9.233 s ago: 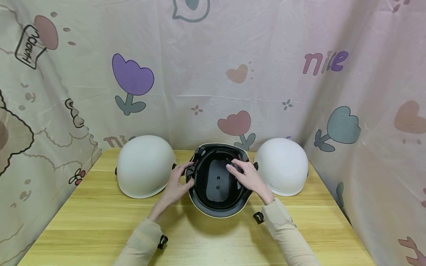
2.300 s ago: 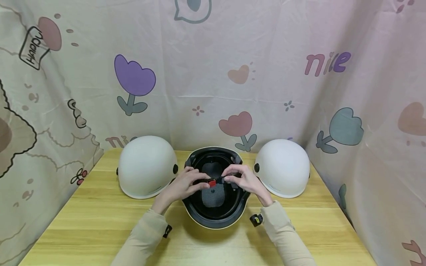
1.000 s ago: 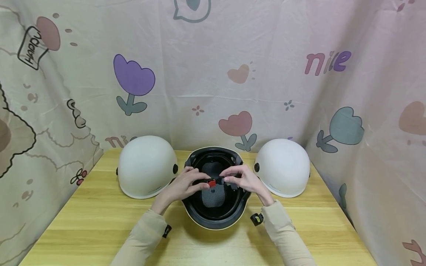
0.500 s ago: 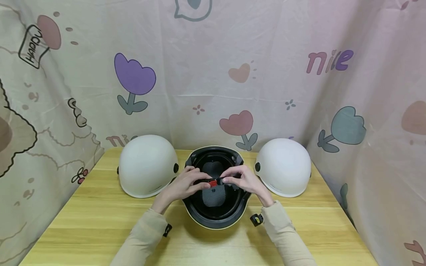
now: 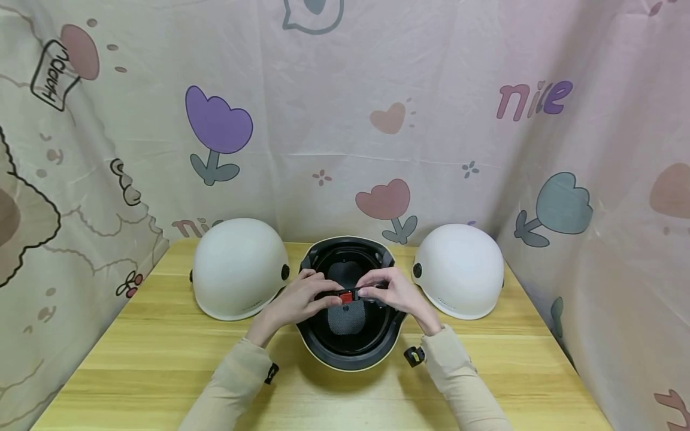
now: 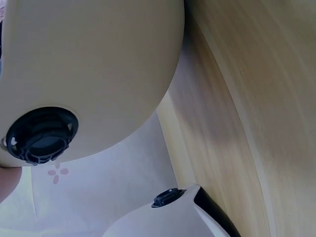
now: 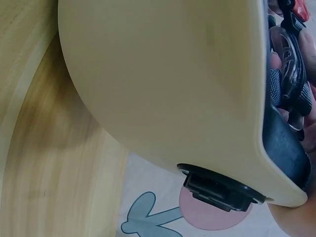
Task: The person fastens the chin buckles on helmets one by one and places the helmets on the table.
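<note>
An upturned helmet (image 5: 350, 360), black inside with a grey mesh pad, lies mid-table between my hands. Over its opening, my left hand (image 5: 293, 302) pinches the red-and-black buckle (image 5: 345, 297) of the chin strap between thumb and fingers. My right hand (image 5: 398, 293) pinches the black end of the strap from the other side, its fingertips close to the red part. In the right wrist view, the strap webbing (image 7: 305, 101) runs by the fingers behind the helmet's cream shell (image 7: 163, 74). That shell hides most of my left hand in the left wrist view.
A white helmet (image 5: 239, 269) stands dome-up on the left of the wooden table (image 5: 135, 365), and another white helmet (image 5: 458, 272) on the right. Both are close beside my hands. A patterned cloth (image 5: 323, 120) hangs behind the table and along its sides.
Earlier my left hand was at the helmet's rim; since then it has taken hold of the buckle, and the helmet has come slightly nearer. Lately my right fingertips have edged left toward the red part.
</note>
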The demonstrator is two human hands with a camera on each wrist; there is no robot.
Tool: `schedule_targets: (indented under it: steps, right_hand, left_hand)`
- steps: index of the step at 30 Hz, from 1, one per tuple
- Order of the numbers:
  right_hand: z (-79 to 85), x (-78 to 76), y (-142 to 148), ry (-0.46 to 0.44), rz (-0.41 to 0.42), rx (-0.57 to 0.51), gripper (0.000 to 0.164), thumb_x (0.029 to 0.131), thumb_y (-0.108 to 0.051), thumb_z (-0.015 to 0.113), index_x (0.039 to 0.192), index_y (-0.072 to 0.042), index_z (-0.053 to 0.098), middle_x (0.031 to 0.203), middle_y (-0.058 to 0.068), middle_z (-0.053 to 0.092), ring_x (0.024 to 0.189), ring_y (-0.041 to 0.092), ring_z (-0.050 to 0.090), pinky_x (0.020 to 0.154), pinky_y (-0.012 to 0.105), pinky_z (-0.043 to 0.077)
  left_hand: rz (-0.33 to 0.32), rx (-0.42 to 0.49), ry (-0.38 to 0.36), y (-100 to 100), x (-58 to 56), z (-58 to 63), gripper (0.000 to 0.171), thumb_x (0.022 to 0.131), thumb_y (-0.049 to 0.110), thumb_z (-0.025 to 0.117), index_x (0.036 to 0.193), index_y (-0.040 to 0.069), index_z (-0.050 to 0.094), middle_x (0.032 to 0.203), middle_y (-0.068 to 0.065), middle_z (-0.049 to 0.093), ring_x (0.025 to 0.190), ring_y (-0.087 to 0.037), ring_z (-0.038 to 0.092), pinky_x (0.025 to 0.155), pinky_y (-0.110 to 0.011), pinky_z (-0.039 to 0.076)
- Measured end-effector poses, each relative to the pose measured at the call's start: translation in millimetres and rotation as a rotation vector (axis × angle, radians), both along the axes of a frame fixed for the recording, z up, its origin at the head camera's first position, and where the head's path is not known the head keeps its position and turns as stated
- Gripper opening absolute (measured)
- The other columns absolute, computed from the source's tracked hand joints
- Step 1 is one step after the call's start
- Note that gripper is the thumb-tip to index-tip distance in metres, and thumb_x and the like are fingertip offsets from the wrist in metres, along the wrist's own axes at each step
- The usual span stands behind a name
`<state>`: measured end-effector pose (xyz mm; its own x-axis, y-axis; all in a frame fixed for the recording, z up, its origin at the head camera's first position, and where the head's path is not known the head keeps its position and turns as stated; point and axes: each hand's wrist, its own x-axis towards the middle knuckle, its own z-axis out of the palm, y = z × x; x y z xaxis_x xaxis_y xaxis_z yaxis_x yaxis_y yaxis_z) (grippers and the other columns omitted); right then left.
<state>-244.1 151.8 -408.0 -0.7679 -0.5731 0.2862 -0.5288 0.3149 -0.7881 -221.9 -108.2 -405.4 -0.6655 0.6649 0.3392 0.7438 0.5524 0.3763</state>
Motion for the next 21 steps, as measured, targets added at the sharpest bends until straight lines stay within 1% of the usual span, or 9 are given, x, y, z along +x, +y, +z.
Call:
schedule_targets:
  steps: [5, 7, 15, 21]
  right_hand:
    - [18.4, 14.2, -4.7, -0.021, -0.015, 0.003, 0.010, 0.088, 0.001, 0.073, 0.098, 0.004, 0.074, 0.091, 0.022, 0.075, 0.072, 0.000, 0.062, 0.067, 0.017, 0.054]
    - [25.4, 19.5, -6.0, -0.023, -0.017, -0.002, 0.010, 0.088, 0.001, 0.073, 0.097, 0.005, 0.074, 0.091, 0.022, 0.075, 0.072, -0.001, 0.062, 0.067, 0.016, 0.053]
    - [25.6, 19.5, -6.5, -0.026, -0.010, -0.001, 0.010, 0.089, 0.000, 0.072, 0.098, 0.005, 0.073, 0.090, 0.022, 0.075, 0.072, 0.000, 0.061, 0.066, 0.016, 0.052]
    - [25.4, 19.7, -5.4, -0.021, 0.009, -0.013, 0.010, 0.091, 0.001, 0.070, 0.099, 0.005, 0.073, 0.090, 0.022, 0.074, 0.072, 0.000, 0.061, 0.066, 0.016, 0.053]
  left_hand:
    - [0.008, -0.009, -0.003, 0.1, -0.3, -0.4, 0.021, 0.096, 0.035, 0.064, 0.112, 0.024, 0.074, 0.088, 0.010, 0.067, 0.082, -0.007, 0.051, 0.100, -0.043, 0.038]
    - [0.009, -0.010, -0.004, 0.0, -0.2, -0.4, 0.021, 0.097, 0.035, 0.064, 0.112, 0.024, 0.074, 0.088, 0.011, 0.067, 0.082, -0.007, 0.051, 0.100, -0.043, 0.038]
    - [0.009, -0.010, 0.000, -0.1, 0.5, -0.2, 0.020, 0.098, 0.035, 0.062, 0.110, 0.023, 0.073, 0.088, 0.011, 0.067, 0.085, -0.008, 0.054, 0.103, -0.047, 0.038]
    - [0.024, -0.005, 0.012, 0.2, 0.1, -1.8, 0.021, 0.098, 0.036, 0.062, 0.110, 0.023, 0.073, 0.087, 0.011, 0.066, 0.084, -0.008, 0.054, 0.103, -0.046, 0.039]
